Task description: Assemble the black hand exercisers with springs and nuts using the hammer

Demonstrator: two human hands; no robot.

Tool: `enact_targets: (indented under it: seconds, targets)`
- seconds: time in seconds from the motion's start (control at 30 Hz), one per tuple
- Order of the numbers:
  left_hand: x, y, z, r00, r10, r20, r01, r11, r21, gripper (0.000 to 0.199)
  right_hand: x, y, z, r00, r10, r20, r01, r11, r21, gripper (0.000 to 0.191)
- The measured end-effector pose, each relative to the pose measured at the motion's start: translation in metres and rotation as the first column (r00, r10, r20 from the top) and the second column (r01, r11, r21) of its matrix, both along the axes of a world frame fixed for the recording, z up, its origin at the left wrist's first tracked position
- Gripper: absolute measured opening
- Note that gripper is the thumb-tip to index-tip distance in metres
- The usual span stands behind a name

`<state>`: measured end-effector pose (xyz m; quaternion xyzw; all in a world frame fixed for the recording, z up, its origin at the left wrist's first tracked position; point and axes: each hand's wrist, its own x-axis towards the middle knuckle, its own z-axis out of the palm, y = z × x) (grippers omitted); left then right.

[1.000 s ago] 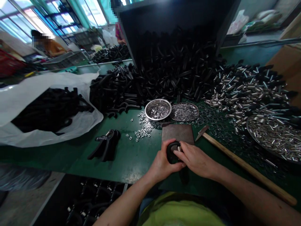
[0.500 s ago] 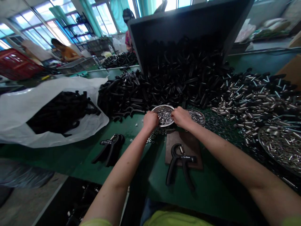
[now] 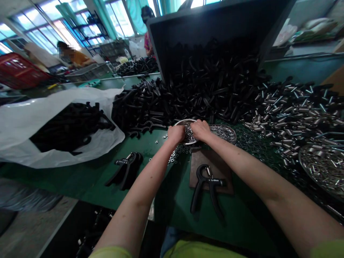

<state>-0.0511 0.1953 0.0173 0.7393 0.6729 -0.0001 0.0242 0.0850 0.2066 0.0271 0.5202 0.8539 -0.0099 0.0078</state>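
In the head view both arms reach forward across the desk's (image 3: 169, 209) near edge, forearms slanting inward to meet at the bowl (image 3: 191, 143). The left hand (image 3: 176, 134) is at its left rim, the right hand (image 3: 200, 129) over its right side, backs up, fingers curled down; fingertips are hidden, so whether either pinches anything I cannot tell. Small metal parts lie in the bowl. Nearer the desk's near edge, a black grip (image 3: 213, 183) lies across the board's (image 3: 198, 157) near edge, legs splayed onto the desk.
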Motion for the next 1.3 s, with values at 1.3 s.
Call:
enact_targets:
  seconds: [1.3]
  targets:
    - [0.04, -0.186, -0.024, 0.486, 0.064, 0.872, 0.108, 0.985, -0.132, 0.018, 0.073, -0.157, -0.01, 0.926, 0.182, -0.332, -0.191, 0.982, 0.005, 0.02]
